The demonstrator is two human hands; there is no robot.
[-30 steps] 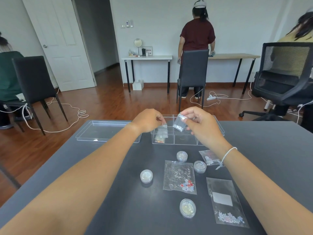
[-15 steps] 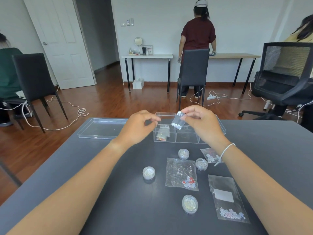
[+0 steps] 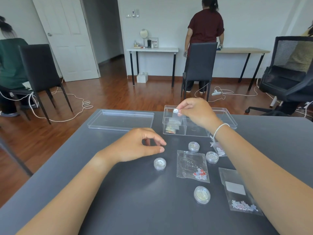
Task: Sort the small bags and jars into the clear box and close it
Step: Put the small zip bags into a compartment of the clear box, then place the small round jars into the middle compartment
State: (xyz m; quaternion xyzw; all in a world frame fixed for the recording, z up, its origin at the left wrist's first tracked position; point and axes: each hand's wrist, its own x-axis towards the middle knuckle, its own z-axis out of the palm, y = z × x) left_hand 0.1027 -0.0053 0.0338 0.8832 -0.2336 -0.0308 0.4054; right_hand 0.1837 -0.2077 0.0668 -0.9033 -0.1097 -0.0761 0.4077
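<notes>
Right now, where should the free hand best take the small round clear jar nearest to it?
Probably from above, left hand pinching the small round clear jar across its side wall: it sits upright and low, with open grey table around it.

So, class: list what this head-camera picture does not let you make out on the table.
- Small bag by the right wrist: mostly hidden by the wrist and bracelet.
- Clear box: its right compartments sit behind the right hand.
- Tiny bag in that grip: contents too small to tell.
- Bag with pale beads: right edge covered by the forearm.
- Jars, like the nearest jar: contents unreadable.
</notes>
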